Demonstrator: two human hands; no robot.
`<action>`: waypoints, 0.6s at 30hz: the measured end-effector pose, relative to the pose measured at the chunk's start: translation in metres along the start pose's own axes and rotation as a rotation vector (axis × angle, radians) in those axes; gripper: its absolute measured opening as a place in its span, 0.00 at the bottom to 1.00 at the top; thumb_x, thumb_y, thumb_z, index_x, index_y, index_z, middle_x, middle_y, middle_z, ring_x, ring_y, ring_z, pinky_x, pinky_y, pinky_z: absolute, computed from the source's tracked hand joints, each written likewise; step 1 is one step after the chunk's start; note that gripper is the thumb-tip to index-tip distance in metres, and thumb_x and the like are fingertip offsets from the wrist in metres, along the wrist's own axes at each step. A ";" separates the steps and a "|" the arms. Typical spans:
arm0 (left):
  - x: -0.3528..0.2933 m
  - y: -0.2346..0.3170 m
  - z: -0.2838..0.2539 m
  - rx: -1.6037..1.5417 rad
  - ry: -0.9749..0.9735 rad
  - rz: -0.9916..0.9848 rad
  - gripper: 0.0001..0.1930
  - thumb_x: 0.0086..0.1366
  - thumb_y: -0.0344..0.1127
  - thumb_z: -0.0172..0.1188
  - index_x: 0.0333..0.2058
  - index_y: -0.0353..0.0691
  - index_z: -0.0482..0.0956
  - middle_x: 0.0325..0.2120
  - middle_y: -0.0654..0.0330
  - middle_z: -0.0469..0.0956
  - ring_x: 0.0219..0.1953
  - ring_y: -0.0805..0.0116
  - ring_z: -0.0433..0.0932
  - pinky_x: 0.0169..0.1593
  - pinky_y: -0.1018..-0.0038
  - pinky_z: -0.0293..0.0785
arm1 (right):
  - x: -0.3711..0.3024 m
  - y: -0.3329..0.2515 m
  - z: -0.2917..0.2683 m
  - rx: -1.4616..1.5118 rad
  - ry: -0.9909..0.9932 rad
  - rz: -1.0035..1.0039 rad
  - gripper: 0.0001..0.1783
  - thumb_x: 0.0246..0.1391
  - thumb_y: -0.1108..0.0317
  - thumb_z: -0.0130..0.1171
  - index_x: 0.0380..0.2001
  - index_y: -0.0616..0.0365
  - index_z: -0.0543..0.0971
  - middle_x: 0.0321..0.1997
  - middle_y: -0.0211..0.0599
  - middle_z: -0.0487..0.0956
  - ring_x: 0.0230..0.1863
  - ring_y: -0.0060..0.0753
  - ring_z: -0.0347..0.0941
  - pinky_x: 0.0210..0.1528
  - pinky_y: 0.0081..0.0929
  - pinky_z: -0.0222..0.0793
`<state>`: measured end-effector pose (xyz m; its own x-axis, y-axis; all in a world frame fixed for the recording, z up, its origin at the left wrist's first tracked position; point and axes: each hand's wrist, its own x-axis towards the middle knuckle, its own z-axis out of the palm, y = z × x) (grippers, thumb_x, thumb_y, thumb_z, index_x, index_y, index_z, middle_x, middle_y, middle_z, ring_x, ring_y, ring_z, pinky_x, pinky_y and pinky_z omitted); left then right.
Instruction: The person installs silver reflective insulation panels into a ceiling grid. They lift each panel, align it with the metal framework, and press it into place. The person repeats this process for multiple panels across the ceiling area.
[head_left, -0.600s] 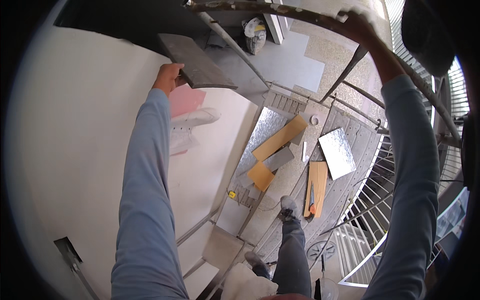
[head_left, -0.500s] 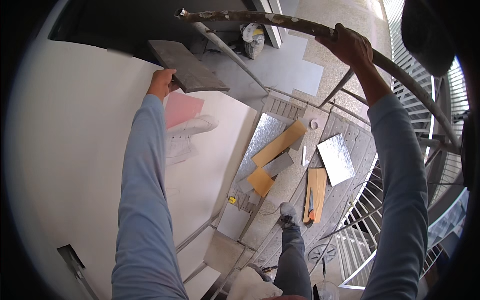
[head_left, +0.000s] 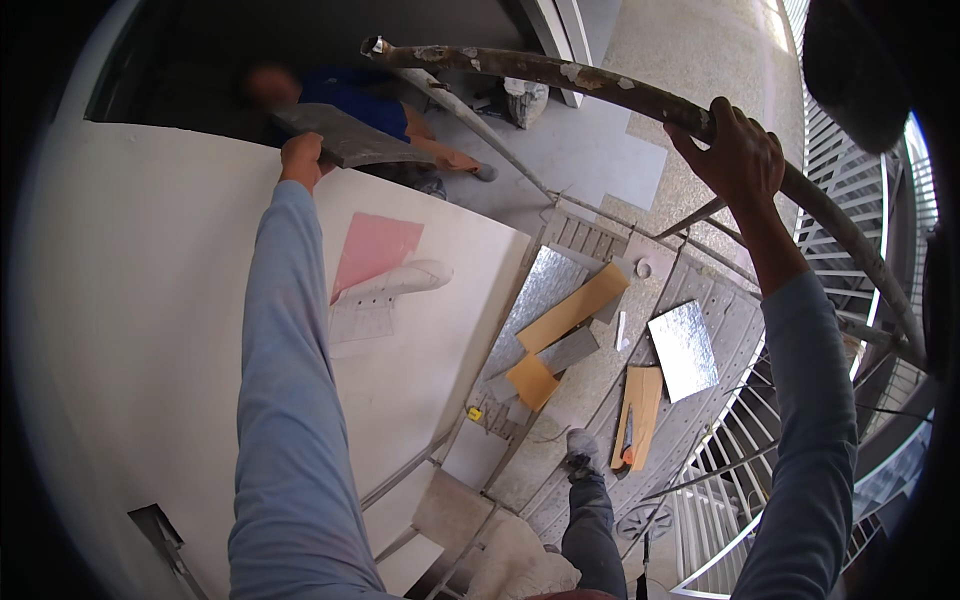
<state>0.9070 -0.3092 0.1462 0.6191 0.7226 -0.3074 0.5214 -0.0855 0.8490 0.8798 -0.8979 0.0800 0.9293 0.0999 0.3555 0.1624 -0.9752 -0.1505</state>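
At the upper left, my left hand is closed on the near edge of a dark grey plank-like panel. It holds the panel by the top edge of the white wall. My right hand is wrapped around a worn, paint-spotted metal scaffold pipe at the upper right. Behind the panel, a person in blue is in the dark opening, partly covered by it. Whether that person touches the panel cannot be seen.
Below lies a plank platform with my foot on it. Foil-faced sheets, tan strips, a handsaw, a yellow tape measure and a tape roll lie there. White railings run along the right.
The person in blue has come into view behind the panel. My left hand and the panel have shifted left, and the panel looks flatter. My right hand sits slightly farther along the pipe.
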 end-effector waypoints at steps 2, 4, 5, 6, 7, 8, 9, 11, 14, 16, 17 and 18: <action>-0.003 0.002 0.002 -0.023 0.003 -0.010 0.23 0.70 0.27 0.52 0.62 0.31 0.65 0.56 0.46 0.75 0.52 0.50 0.81 0.50 0.54 0.86 | 0.001 0.000 0.001 -0.001 -0.006 0.009 0.28 0.53 0.33 0.66 0.36 0.48 0.78 0.29 0.30 0.84 0.36 0.36 0.84 0.50 0.46 0.72; -0.005 0.001 0.004 -0.082 0.015 -0.035 0.23 0.71 0.28 0.53 0.62 0.33 0.65 0.56 0.46 0.75 0.54 0.50 0.80 0.53 0.55 0.84 | 0.001 0.000 0.001 0.004 -0.008 0.029 0.29 0.53 0.33 0.66 0.36 0.48 0.77 0.29 0.29 0.83 0.36 0.36 0.84 0.51 0.46 0.71; -0.006 0.001 0.006 -0.062 0.020 -0.040 0.23 0.71 0.28 0.53 0.63 0.32 0.64 0.57 0.46 0.74 0.54 0.50 0.80 0.53 0.55 0.85 | 0.001 0.000 0.001 -0.004 -0.008 0.030 0.29 0.53 0.33 0.66 0.36 0.48 0.77 0.29 0.29 0.83 0.36 0.36 0.84 0.50 0.46 0.72; -0.007 -0.001 0.006 -0.043 0.026 -0.044 0.24 0.71 0.28 0.53 0.64 0.32 0.63 0.57 0.46 0.74 0.55 0.50 0.79 0.53 0.55 0.85 | 0.000 0.000 0.000 -0.012 -0.006 0.030 0.28 0.53 0.33 0.66 0.37 0.47 0.77 0.29 0.29 0.83 0.36 0.36 0.84 0.50 0.45 0.72; -0.008 -0.002 0.006 -0.026 0.030 -0.055 0.25 0.71 0.28 0.53 0.64 0.32 0.62 0.58 0.45 0.73 0.56 0.50 0.79 0.53 0.55 0.85 | 0.000 -0.001 -0.001 -0.018 -0.018 0.034 0.28 0.53 0.33 0.66 0.37 0.47 0.77 0.29 0.29 0.83 0.36 0.36 0.84 0.50 0.45 0.72; -0.008 -0.003 0.007 -0.029 0.015 -0.043 0.25 0.71 0.28 0.53 0.64 0.32 0.62 0.58 0.45 0.73 0.56 0.50 0.79 0.52 0.55 0.85 | 0.000 -0.001 -0.001 -0.022 0.008 0.020 0.28 0.53 0.33 0.65 0.37 0.47 0.77 0.29 0.29 0.83 0.36 0.36 0.84 0.49 0.45 0.72; -0.008 -0.005 0.007 -0.031 -0.005 -0.040 0.25 0.71 0.28 0.53 0.65 0.32 0.62 0.58 0.45 0.73 0.56 0.51 0.79 0.52 0.55 0.86 | -0.001 -0.002 -0.002 -0.025 0.017 0.012 0.28 0.54 0.33 0.65 0.37 0.47 0.77 0.29 0.29 0.83 0.36 0.36 0.84 0.49 0.45 0.72; -0.006 -0.009 0.007 -0.046 -0.027 -0.042 0.25 0.71 0.28 0.54 0.65 0.32 0.62 0.58 0.45 0.73 0.56 0.51 0.79 0.51 0.56 0.86 | -0.002 -0.002 -0.002 -0.015 0.049 -0.007 0.28 0.54 0.34 0.65 0.36 0.48 0.77 0.28 0.30 0.83 0.34 0.36 0.84 0.47 0.44 0.73; -0.002 -0.016 0.011 -0.102 -0.029 -0.051 0.25 0.71 0.28 0.54 0.65 0.32 0.61 0.57 0.45 0.73 0.55 0.51 0.79 0.49 0.57 0.87 | -0.002 -0.002 -0.001 0.009 0.111 -0.037 0.26 0.54 0.36 0.66 0.34 0.49 0.77 0.25 0.32 0.82 0.30 0.38 0.83 0.44 0.43 0.74; 0.001 -0.021 0.015 -0.155 -0.027 -0.052 0.26 0.70 0.28 0.55 0.65 0.33 0.62 0.57 0.45 0.74 0.54 0.51 0.80 0.48 0.59 0.88 | -0.002 -0.001 -0.001 0.000 0.137 -0.050 0.26 0.54 0.37 0.66 0.33 0.49 0.77 0.26 0.32 0.82 0.30 0.38 0.83 0.43 0.43 0.75; 0.003 -0.022 0.016 -0.153 -0.029 -0.046 0.25 0.73 0.30 0.52 0.66 0.34 0.61 0.59 0.45 0.72 0.53 0.51 0.81 0.48 0.59 0.88 | -0.002 -0.001 0.000 -0.012 0.090 -0.028 0.26 0.54 0.36 0.66 0.35 0.48 0.77 0.27 0.31 0.83 0.31 0.37 0.83 0.44 0.43 0.75; 0.004 -0.024 0.017 -0.151 -0.033 -0.041 0.24 0.75 0.33 0.49 0.67 0.35 0.60 0.61 0.44 0.70 0.52 0.52 0.81 0.48 0.59 0.88 | -0.002 -0.001 0.000 -0.025 0.043 -0.005 0.27 0.54 0.35 0.65 0.36 0.48 0.77 0.28 0.30 0.83 0.33 0.35 0.84 0.45 0.42 0.74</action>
<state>0.9072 -0.3156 0.1177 0.6193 0.7002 -0.3552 0.4542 0.0495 0.8895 0.8780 -0.8973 0.0796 0.9132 0.0966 0.3959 0.1581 -0.9794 -0.1256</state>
